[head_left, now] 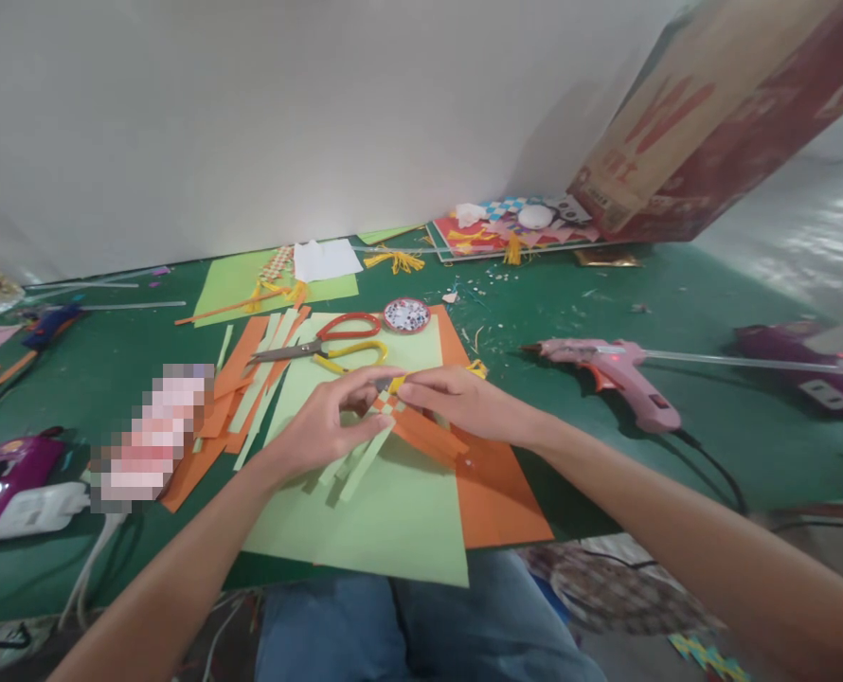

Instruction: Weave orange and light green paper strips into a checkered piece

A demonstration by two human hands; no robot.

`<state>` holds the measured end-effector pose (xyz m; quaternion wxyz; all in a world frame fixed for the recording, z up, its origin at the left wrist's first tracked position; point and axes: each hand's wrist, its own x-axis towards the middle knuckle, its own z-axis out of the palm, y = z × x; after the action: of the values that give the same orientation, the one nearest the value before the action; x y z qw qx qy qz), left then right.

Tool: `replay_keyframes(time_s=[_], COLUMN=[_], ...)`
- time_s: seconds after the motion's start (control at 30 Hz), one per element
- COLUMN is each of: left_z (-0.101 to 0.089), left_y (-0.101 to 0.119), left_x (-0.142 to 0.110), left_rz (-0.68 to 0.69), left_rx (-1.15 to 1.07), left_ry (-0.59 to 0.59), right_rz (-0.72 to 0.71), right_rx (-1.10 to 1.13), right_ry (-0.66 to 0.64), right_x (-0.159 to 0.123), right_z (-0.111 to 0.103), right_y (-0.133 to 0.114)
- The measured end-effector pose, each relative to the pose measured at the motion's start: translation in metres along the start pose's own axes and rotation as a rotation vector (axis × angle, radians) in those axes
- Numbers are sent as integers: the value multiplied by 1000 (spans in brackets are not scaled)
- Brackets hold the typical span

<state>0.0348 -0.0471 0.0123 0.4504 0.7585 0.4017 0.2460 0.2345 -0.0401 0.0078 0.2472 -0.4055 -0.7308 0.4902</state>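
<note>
Between my two hands is a small woven paper piece (pixel 388 403), checkered orange and pale green, with loose strips hanging from it toward me. My left hand (pixel 329 417) pinches its left edge between thumb and fingers. On the other side my right hand (pixel 457 400) grips the top right, where a bit of yellow shows at the fingertips. A yellow tassel end pokes out beyond the right hand's fingers. Under the hands lie a pale green sheet (pixel 393 535) and an orange sheet (pixel 499 493). Just beyond them rest scissors (pixel 304 350) with red and yellow handles, blades pointing left.
A pink glue gun (pixel 617 365) lies at right, its cord trailing toward me. Loose paper strips (pixel 215 417) are piled at left, beside a blurred-out object (pixel 155 431) and a purple power strip (pixel 16 483). A round dish (pixel 406 314) and a large paper bag (pixel 712 123) stand farther back.
</note>
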Motion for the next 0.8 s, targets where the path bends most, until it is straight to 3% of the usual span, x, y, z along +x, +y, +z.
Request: replay_keyframes(time_s=[0.17,0.43,0.63,0.8], left_z=[0,0,0,0], left_y=[1,2,6,7], left_x=[0,1,1,0], left_rz=[-10,-9,-4,13], left_rx=[-10,-3,-5,15], left_ry=[-17,-5,47,78], right_rz=[-19,54,-48,-49], right_rx=[54,-3,-38,-41], right_ry=[-47,22,-14,24], right_x=[0,-1,-1,-1], right_z=[1,-1,0,-1], right_y=[-1,-3,-4,-2])
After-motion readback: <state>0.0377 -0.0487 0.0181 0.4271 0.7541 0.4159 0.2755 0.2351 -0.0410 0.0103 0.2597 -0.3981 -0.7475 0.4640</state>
